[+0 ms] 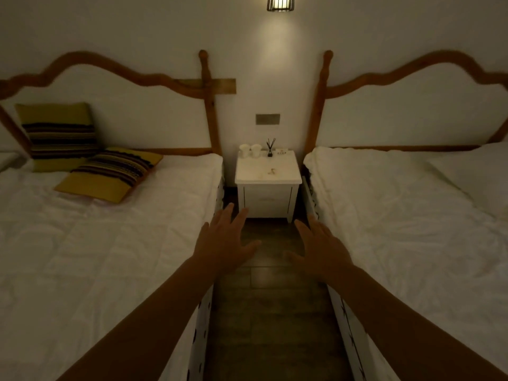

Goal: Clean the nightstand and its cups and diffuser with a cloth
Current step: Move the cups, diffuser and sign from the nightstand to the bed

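Note:
A white nightstand (268,174) stands against the far wall between two beds. At its back left are two white cups (250,151) side by side. A dark reed diffuser (270,148) with black sticks stands to their right, and a small white item lies beside it. A small object (271,171) lies mid-top. My left hand (225,240) and my right hand (320,247) are stretched out over the aisle, well short of the nightstand, fingers spread and straight, holding nothing. No cloth is in view.
A white bed (96,243) with two striped yellow pillows (110,173) lies left; another white bed (412,229) lies right. A narrow dark wood floor aisle (270,312) runs between them. A wall lamp (280,2) glows above the nightstand.

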A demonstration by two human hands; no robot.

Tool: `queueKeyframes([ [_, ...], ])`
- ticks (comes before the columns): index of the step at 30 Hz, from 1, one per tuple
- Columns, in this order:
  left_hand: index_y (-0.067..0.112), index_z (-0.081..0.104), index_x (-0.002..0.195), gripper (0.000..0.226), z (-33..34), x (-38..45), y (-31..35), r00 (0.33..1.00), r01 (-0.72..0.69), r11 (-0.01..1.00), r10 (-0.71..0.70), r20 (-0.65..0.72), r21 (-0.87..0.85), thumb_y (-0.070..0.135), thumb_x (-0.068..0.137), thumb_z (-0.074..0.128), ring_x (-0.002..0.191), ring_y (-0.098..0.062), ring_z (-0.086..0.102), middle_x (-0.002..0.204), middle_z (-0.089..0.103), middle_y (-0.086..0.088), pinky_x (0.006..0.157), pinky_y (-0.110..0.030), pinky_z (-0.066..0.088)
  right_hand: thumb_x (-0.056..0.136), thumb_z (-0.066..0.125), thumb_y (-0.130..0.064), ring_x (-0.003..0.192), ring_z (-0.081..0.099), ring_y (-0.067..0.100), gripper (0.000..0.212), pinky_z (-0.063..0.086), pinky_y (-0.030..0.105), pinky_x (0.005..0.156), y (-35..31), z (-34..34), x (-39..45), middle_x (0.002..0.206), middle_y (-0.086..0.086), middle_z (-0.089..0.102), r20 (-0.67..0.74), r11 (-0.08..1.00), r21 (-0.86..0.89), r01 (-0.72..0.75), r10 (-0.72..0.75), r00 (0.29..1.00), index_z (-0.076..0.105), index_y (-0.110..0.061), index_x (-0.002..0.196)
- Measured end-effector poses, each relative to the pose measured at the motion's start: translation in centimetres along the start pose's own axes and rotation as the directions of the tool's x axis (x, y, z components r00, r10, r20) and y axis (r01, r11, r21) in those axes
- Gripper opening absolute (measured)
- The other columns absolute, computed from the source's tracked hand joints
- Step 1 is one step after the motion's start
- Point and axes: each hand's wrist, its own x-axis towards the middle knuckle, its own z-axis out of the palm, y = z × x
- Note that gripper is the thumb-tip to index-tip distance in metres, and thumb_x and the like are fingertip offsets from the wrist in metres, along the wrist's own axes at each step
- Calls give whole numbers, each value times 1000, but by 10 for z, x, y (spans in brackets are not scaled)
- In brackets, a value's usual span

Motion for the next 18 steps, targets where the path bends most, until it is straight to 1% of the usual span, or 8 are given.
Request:
queueKeyframes([
  [3,33,3,151,90,9,45,-10,999,-2,1000,2,49,3,76,81,41,147,-30,9,162,4,-7,113,-57,24,78,44,-78,149,3,27,96,22,53,116,5,3,51,163,0,-7,13,1000,14,2,-3,1000,1,-35,152],
  [6,31,4,152,90,18,103,-17,996,-10,1000,10,85,-4,74,83,43,148,-30,8,162,3,-7,115,-55,23,80,50,-74,149,5,28,94,22,52,115,15,3,111,163,1,-2,37,999,33,-8,7,999,6,-33,152],
  [9,32,3,152,90,28,168,-20,996,-5,1000,5,87,1,73,84,44,147,-30,9,162,4,-8,116,-53,22,80,56,-68,148,9,29,93,24,52,115,28,1,175,163,3,4,46,999,43,-1,-1,999,12,-31,152],
  [12,31,4,152,89,34,226,-21,996,30,999,-29,88,-15,72,84,44,147,-30,11,162,7,-8,116,-51,22,80,56,-69,147,13,30,94,26,53,115,45,-10,242,163,2,7,71,999,49,13,-16,997,9,-31,152],
  [14,31,5,152,89,34,262,-23,994,51,998,-48,101,-32,71,84,46,147,-29,12,162,8,-8,116,-50,23,80,57,-68,146,17,30,93,29,54,114,51,-22,285,161,3,12,85,997,58,45,-50,995,10,-30,151],
  [16,29,7,152,89,33,308,-28,993,67,997,-62,96,-43,70,84,47,146,-29,15,161,10,-8,115,-51,25,81,58,-66,144,20,30,92,30,53,113,58,-34,337,161,5,15,97,996,62,64,-70,993,12,-29,151],
  [18,27,11,151,88,29,326,-32,996,45,998,-42,73,-39,69,83,48,144,-29,19,160,15,-8,113,-51,29,81,58,-64,143,23,30,89,31,53,112,56,-42,356,160,5,17,82,996,65,65,-70,994,14,-29,150],
])
